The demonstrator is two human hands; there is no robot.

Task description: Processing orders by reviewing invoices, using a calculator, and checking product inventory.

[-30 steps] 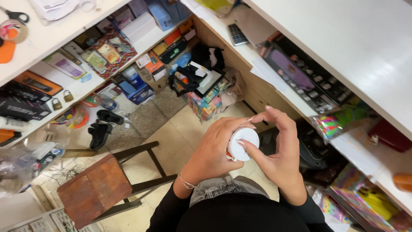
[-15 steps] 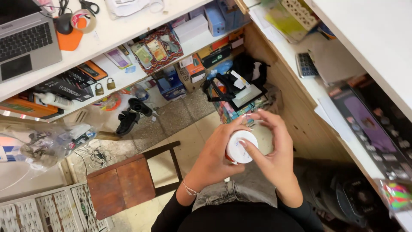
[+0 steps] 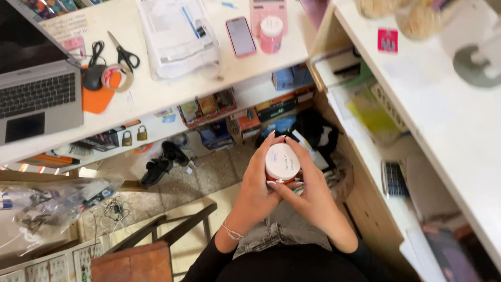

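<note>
A person seen from above holds a small round jar (image 3: pixel 282 163) with a white lid between both hands, above their lap. The left hand (image 3: pixel 258 187) wraps around the jar's left side, fingers reaching up past the lid. The right hand (image 3: pixel 311 189) cups the jar from the right and below, fingertips pressed against its lower edge, where a strip of red shows. Beyond the hands, farther from the body, a white desk (image 3: pixel 156 91) carries a pink phone (image 3: pixel 240 36), a pink jar (image 3: pixel 271 34), papers (image 3: pixel 177 34), scissors (image 3: pixel 122 50), a roll of tape (image 3: pixel 117 77) and a laptop (image 3: pixel 36 94). To the left of the hands and lower down stands a wooden stool (image 3: pixel 151 250). To their right runs a white counter (image 3: pixel 433 99) with a calculator (image 3: pixel 393 179) on the shelf beneath.
</note>
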